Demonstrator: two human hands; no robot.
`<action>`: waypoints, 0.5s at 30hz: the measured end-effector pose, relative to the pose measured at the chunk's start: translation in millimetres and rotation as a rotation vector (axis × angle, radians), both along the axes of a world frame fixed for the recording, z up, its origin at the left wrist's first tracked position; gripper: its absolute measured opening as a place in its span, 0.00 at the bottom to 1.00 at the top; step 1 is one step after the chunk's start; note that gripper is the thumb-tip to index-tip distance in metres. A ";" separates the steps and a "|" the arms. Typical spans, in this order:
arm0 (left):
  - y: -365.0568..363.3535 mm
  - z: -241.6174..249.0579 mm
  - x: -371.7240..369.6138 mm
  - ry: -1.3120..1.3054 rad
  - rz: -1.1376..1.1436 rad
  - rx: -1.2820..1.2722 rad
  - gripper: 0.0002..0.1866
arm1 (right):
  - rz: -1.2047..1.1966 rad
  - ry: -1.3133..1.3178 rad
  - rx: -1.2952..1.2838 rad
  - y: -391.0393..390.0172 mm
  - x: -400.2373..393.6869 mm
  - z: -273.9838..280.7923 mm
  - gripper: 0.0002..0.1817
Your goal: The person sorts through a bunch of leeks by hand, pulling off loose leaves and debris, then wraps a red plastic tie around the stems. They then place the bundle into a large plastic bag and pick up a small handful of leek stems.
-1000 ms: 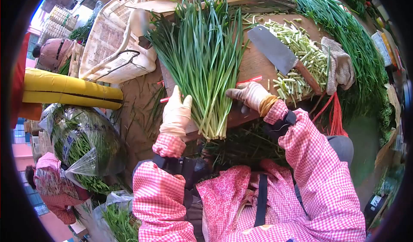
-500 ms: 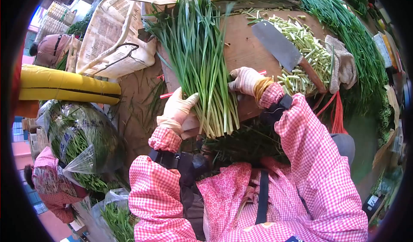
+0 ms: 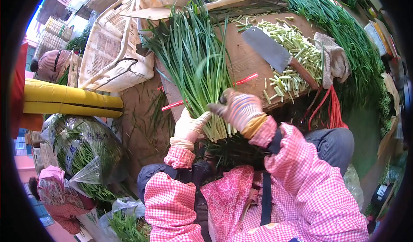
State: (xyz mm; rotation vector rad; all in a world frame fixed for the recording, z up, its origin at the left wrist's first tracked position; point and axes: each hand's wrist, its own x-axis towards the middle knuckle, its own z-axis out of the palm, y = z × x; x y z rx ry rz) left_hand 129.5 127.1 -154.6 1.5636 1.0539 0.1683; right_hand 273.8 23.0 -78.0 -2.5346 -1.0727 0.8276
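A bunch of garlic chives [image 3: 195, 65] lies across the wooden board, dark leaf tips pointing away and pale stem ends toward me. My left hand [image 3: 189, 128], in a pale glove, closes around the left side of the lower stems. Over the right side of the same stems is my right hand [image 3: 243, 110], in a striped glove; its fingers curl onto them and partly hide them. Beneath the bunch runs a red-and-white strip [image 3: 246, 79], its ends showing on both sides. To the right, a cleaver [image 3: 269, 48] with a wooden handle rests on chopped stem pieces [image 3: 297, 40].
A grey cloth [image 3: 333, 59] and red cords [image 3: 330, 110] hang at the board's right edge [image 3: 241, 65]. More long greens [image 3: 340, 31] are heaped beyond. At left are a white plastic basket [image 3: 114, 48], a yellow padded pole [image 3: 73, 98] and a bagged bundle of greens [image 3: 86, 147].
My right hand has moved left and toward me, from beside the bunch onto its lower stems. My left hand has shifted down along the stems. More of the red-and-white strip shows.
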 end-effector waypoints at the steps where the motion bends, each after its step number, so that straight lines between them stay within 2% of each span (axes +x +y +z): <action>1: 6.3 -22.0 -3.9 -0.049 -0.006 -0.020 0.22 | 0.003 0.028 -0.016 2.5 -8.3 -3.9 0.31; 2: 10.1 -32.0 -5.6 -0.099 -0.011 -0.039 0.22 | -0.027 0.038 0.006 2.0 -9.2 -7.7 0.31; 5: -8.6 35.3 2.6 -0.013 0.074 -0.336 0.20 | -0.090 0.046 0.066 2.7 -8.6 -27.9 0.30; 6: -6.6 33.6 -1.8 0.022 0.039 -0.295 0.19 | -0.102 0.040 0.082 1.2 -2.2 -39.9 0.30; 7: -3.8 31.5 -3.1 0.074 0.029 -0.319 0.23 | -0.112 0.036 0.096 -1.8 3.8 -42.0 0.30; 8: -5.9 30.9 -2.0 0.118 0.051 -0.301 0.23 | -0.192 0.250 0.149 -5.7 11.9 -43.2 0.24; 9: -8.2 35.6 1.0 0.159 0.071 -0.278 0.23 | -0.370 0.645 0.316 -12.4 15.3 -42.6 0.21; 11: 0.3 10.0 -7.0 0.069 0.010 -0.151 0.22 | -0.427 0.780 0.381 -19.2 24.6 -50.9 0.21; 12: 2.8 0.5 -10.3 0.026 -0.021 -0.088 0.22 | -0.412 0.657 0.390 -23.3 21.9 -44.4 0.27; 15: -3.9 33.5 -0.1 0.151 -0.005 -0.061 0.22 | -0.049 -0.019 0.226 -34.6 3.5 -12.4 0.32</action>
